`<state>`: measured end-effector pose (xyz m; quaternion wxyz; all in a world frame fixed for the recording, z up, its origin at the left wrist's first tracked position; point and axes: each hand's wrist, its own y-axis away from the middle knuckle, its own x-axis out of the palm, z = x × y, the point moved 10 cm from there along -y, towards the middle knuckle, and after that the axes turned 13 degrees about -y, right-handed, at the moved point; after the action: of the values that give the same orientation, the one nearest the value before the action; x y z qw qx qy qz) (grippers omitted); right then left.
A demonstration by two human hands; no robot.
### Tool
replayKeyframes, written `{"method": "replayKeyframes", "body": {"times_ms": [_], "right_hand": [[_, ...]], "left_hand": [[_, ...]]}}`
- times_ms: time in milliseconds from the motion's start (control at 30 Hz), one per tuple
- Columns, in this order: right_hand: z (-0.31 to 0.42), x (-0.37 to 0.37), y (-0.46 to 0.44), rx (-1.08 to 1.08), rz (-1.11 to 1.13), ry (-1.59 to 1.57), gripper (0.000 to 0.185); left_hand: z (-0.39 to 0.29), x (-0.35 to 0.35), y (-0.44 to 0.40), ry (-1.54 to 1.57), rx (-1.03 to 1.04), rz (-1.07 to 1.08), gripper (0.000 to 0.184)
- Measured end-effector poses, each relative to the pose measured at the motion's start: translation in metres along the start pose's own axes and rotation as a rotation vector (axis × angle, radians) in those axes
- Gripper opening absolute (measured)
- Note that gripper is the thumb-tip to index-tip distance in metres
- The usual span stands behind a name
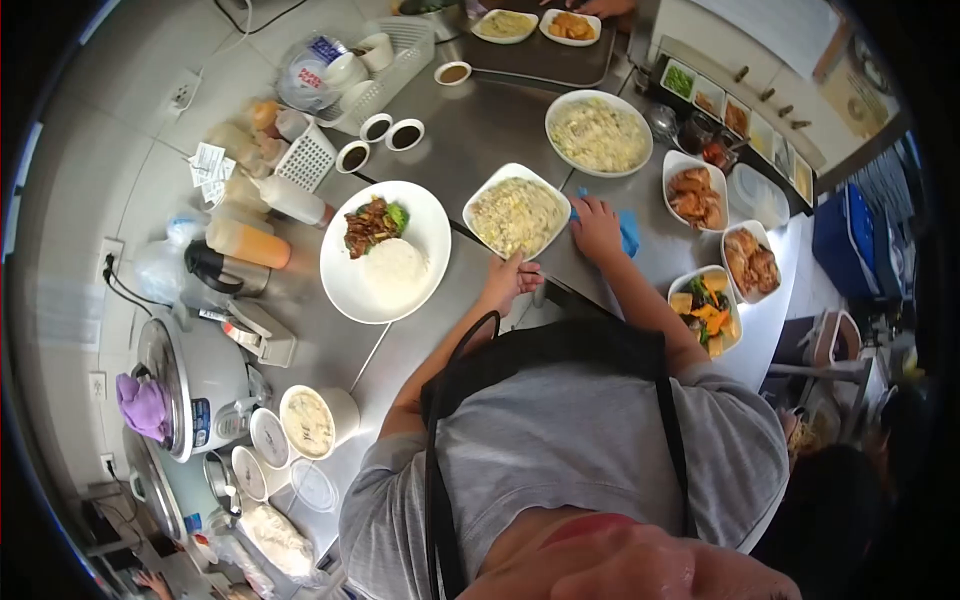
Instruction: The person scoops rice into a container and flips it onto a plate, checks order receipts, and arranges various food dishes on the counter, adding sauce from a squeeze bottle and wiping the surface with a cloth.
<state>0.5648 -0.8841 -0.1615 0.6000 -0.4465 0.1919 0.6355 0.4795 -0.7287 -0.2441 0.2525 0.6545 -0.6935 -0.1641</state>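
A white square bowl (pixel 481 197) of creamy, pale yellow food with corn-like bits sits in front of me at the counter's near edge. My left hand (pixel 508 285) grips its near rim, thumb on top and fingers curled below. At the bowl's right side, my right hand (pixel 598 230) has a blue cloth (pixel 629 233) under its fingers, and some of the cloth shows against the rim. To the left stands a white plate (pixel 336 275) with rice, browned meat and broccoli. A larger round bowl (pixel 552 142) of similar creamy food is beyond my right hand.
Bowls of chicken (pixel 694 197) and vegetables (pixel 708 310) line the right side. Small sauce cups (pixel 405 134), squeeze bottles (pixel 295 200) and a rice cooker (pixel 210 380) stand left. At the back, another person's hand (pixel 603 7) is near a dark tray (pixel 540 62).
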Motion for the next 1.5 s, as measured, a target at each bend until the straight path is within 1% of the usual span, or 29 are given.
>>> {"method": "replayKeyframes", "body": {"times_ms": [33,133,200,233,333,367,433,500,567,667,700,733,767,800,867,900,933,1000,1067,1100,1167,1200,1233,1267,1300,1333,1367,1467,1500], "right_hand": [[-0.004,0.004,-0.005,-0.004,0.046,-0.018,0.04],[-0.052,0.001,-0.019,0.155,-0.113,-0.425,0.037],[-0.057,-0.003,-0.029,0.219,-0.069,-0.414,0.034],[-0.056,-0.006,-0.031,0.254,-0.046,-0.407,0.033],[-0.037,-0.002,-0.037,0.293,-0.007,-0.522,0.03],[-0.038,0.004,-0.037,0.275,-0.024,-0.546,0.029],[-0.042,0.031,-0.035,0.228,-0.06,-0.6,0.028],[-0.054,0.052,-0.032,0.221,-0.023,-0.631,0.026],[-0.057,0.066,-0.018,0.442,0.131,-0.974,0.026],[-0.057,0.064,-0.011,0.568,-0.024,-1.481,0.029],[-0.048,0.065,-0.015,0.585,-0.009,-1.714,0.029],[-0.035,0.065,-0.022,0.599,0.023,-1.949,0.03],[-0.027,0.068,-0.029,0.665,0.077,-2.026,0.029],[-0.028,0.11,-0.036,0.77,0.324,-2.25,0.029],[0.064,0.053,-0.021,0.601,0.654,-2.387,0.029],[0.089,0.046,-0.014,0.586,0.79,-2.44,0.029],[0.103,0.048,-0.008,0.577,0.862,-2.454,0.029],[0.114,0.06,0.005,0.591,0.929,-2.422,0.029],[0.1,0.081,0.016,0.637,0.891,-2.299,0.03],[0.082,0.091,0.019,0.646,0.844,-2.156,0.03],[0.03,0.104,0.023,0.549,0.769,-1.707,0.03],[0.0,0.106,0.019,0.421,0.723,-1.401,0.031],[-0.035,0.111,0.003,0.078,0.622,-0.998,0.03],[-0.071,0.113,-0.009,-0.176,0.43,-0.552,0.029],[-0.074,0.085,-0.016,-0.032,0.291,-0.604,0.028],[-0.057,0.031,-0.018,0.112,0.15,-0.651,0.028],[-0.05,-0.007,-0.015,0.256,0.007,-0.695,0.027],[-0.033,-0.024,-0.011,0.151,0.008,-0.384,0.033],[-0.026,-0.022,-0.004,0.133,0.003,-0.233,0.035]], "left_hand": [[-0.005,0.002,0.005,-0.03,-0.035,0.008,0.034],[-0.02,-0.026,0.01,-0.105,-0.119,-0.049,0.04],[-0.026,-0.059,-0.015,-0.087,-0.019,-0.104,0.043],[-0.034,-0.065,-0.023,-0.078,0.028,-0.129,0.044],[-0.043,-0.057,-0.037,-0.133,0.002,-0.116,0.041],[-0.047,-0.053,-0.04,-0.175,0.011,-0.11,0.039],[-0.047,-0.051,-0.043,-0.2,0.022,-0.114,0.037],[-0.045,-0.054,-0.043,-0.182,0.058,-0.125,0.034],[-0.044,-0.055,-0.037,-0.166,0.117,-0.133,0.034],[-0.05,-0.049,-0.016,-0.147,0.212,-0.144,0.036],[-0.05,-0.047,-0.01,-0.151,0.188,-0.131,0.036],[-0.053,-0.046,-0.004,-0.153,0.164,-0.124,0.036],[-0.058,-0.04,0.0,-0.169,0.14,-0.067,0.036],[-0.063,-0.033,0.006,-0.183,0.113,-0.012,0.035],[-0.07,-0.026,0.008,-0.174,0.098,-0.011,0.037],[-0.073,-0.024,0.008,-0.175,0.105,-0.014,0.036],[-0.077,-0.021,0.009,-0.177,0.109,-0.014,0.035],[-0.085,-0.018,0.012,-0.154,0.136,-0.041,0.031],[-0.09,-0.019,0.013,-0.132,0.169,-0.059,0.03],[-0.09,-0.016,0.014,-0.126,0.167,-0.005,0.029],[-0.081,-0.026,0.003,-0.069,0.175,-0.057,0.029],[-0.076,-0.031,-0.003,-0.04,0.178,-0.081,0.029],[-0.077,-0.036,-0.005,-0.05,0.195,-0.123,0.029],[-0.079,-0.041,-0.008,-0.064,0.215,-0.164,0.028],[-0.08,-0.046,-0.011,-0.079,0.235,-0.204,0.028],[-0.081,-0.05,-0.014,-0.094,0.253,-0.244,0.028],[-0.078,-0.051,-0.02,-0.107,0.238,-0.245,0.031],[-0.072,-0.049,-0.024,-0.04,0.256,-0.279,0.032],[-0.069,-0.048,-0.027,-0.015,0.261,-0.282,0.032]]}}
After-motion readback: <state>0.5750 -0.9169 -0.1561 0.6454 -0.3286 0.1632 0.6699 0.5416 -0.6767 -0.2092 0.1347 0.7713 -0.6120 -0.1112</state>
